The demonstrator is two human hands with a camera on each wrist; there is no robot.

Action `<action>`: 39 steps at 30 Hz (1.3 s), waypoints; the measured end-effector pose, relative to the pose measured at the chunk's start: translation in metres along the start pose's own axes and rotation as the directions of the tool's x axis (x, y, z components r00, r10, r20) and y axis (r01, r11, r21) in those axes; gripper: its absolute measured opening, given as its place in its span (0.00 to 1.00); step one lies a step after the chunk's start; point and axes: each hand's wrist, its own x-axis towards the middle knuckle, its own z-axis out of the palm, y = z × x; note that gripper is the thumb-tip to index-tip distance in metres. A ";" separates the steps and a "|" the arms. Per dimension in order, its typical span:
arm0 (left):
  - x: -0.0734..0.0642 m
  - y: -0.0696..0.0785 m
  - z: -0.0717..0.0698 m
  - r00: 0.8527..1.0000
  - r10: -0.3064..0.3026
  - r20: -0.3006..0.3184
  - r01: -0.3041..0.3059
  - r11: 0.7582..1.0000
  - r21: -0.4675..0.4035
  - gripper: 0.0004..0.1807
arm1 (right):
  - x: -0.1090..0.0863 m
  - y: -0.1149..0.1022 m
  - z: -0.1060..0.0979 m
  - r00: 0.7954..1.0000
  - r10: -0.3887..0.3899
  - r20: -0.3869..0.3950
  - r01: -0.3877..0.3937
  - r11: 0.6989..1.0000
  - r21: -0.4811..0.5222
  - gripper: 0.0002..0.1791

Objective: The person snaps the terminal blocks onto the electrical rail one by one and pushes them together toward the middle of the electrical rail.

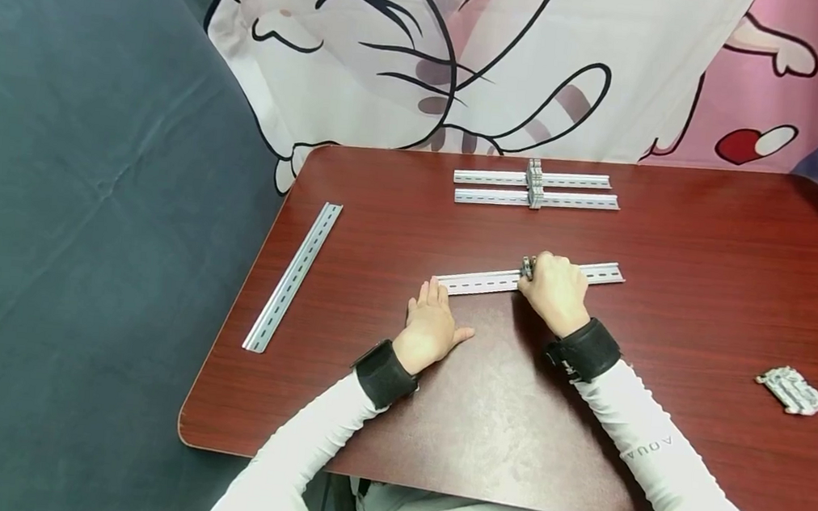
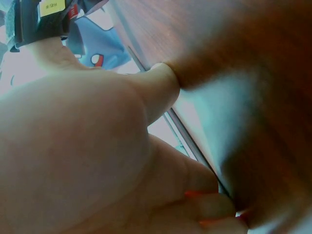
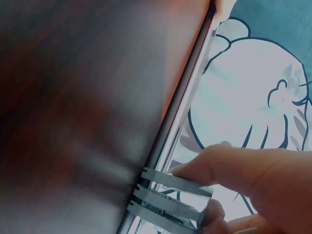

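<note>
A slotted metal DIN rail (image 1: 483, 284) lies slightly slanted across the middle of the table. My left hand (image 1: 429, 334) rests at its left end, fingers straight and fingertips at the rail, thumb spread on the tabletop. Right of the rail's middle, my right hand (image 1: 557, 291) grips small grey terminal blocks (image 3: 168, 200) at the rail. In the right wrist view, several blocks stand side by side across the rail's edge, with thumb and fingers around their outer side. The left wrist view shows mostly the palm (image 2: 83, 146); the rail is largely hidden there.
Two parallel rails (image 1: 490, 198) lie at the back, with a row of grey blocks (image 1: 534, 184) across both. Another rail (image 1: 293, 278) lies slanted at the left. A cluster of grey blocks (image 1: 794, 391) lies at the right. A printed curtain (image 1: 364, 97) hangs behind the table.
</note>
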 end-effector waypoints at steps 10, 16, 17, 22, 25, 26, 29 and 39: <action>-0.001 0.000 0.000 1.000 0.003 -0.005 -0.003 1.000 -0.015 0.51 | -0.002 0.000 -0.002 0.989 0.123 0.079 -0.122 0.992 -0.016 0.27; -0.001 0.000 0.000 1.000 0.000 -0.011 0.000 1.000 -0.007 0.51 | 0.000 0.006 -0.002 0.992 0.032 0.123 -0.030 0.999 -0.020 0.15; -0.001 0.000 0.000 1.000 0.000 -0.010 0.000 1.000 -0.011 0.51 | 0.000 0.006 -0.002 0.992 0.016 0.129 -0.014 1.000 -0.013 0.15; 0.000 -0.001 -0.002 1.000 0.000 -0.005 0.000 1.000 -0.026 0.51 | 0.002 0.009 -0.004 0.986 -0.010 0.165 0.010 1.000 -0.002 0.16; 0.000 -0.002 -0.004 1.000 0.009 0.013 -0.009 1.000 -0.010 0.51 | 0.000 0.014 -0.009 0.980 -0.029 0.197 0.026 0.999 0.018 0.20; -0.001 -0.003 -0.005 1.000 0.014 0.019 -0.014 1.000 -0.006 0.51 | -0.001 0.017 -0.011 0.979 -0.040 0.201 0.035 0.999 0.029 0.22; -0.003 -0.005 -0.006 0.999 0.027 0.034 -0.027 1.000 0.006 0.50 | -0.005 0.029 -0.022 0.976 -0.080 0.201 0.071 0.996 0.053 0.27; 0.002 0.000 -0.010 0.980 0.199 -0.020 -0.199 0.980 0.000 0.52 | -0.002 0.083 -0.041 0.805 -0.100 0.585 0.151 0.988 -0.039 0.51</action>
